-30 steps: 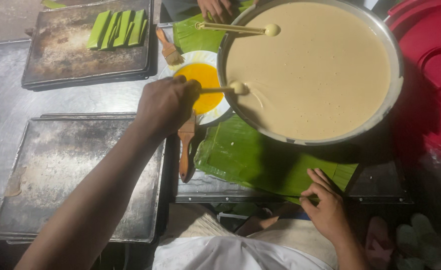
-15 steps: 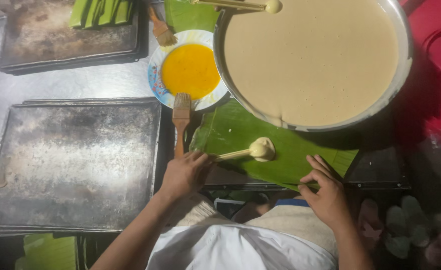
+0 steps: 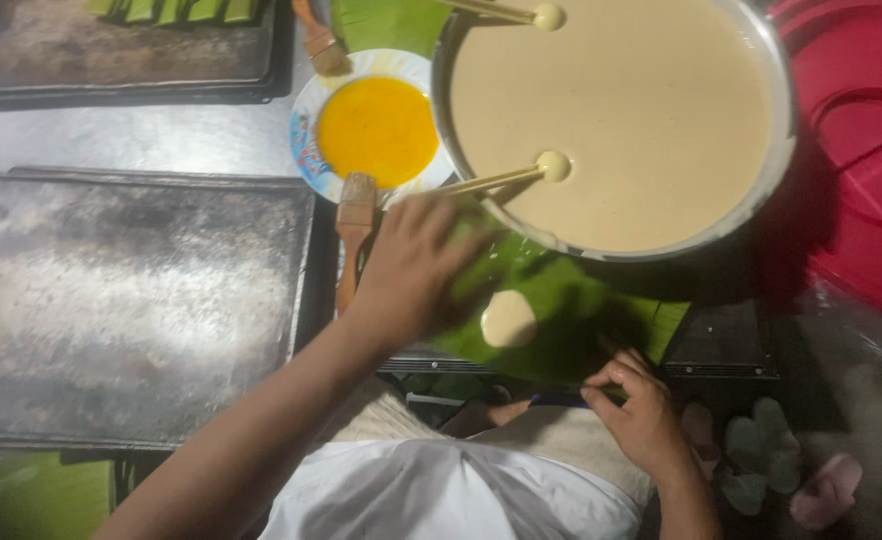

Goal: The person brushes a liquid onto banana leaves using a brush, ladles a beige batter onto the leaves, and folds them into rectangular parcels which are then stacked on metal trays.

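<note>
**Batter on the leaf**

Left hand (image 3: 416,265) grips the ladle (image 3: 521,175) over the batter pan (image 3: 771,150); right hand (image 3: 641,415) pinches the banana leaf (image 3: 561,300) edge (five o'clock). The batter dollop (image 3: 508,318) could run if the leaf tilts.

No packages, labels, signs or screens

Nothing of that kind is showing anywhere in this view; no wrapped goods, printed tags, notices or displays are appearing on the bench or around it.
</note>
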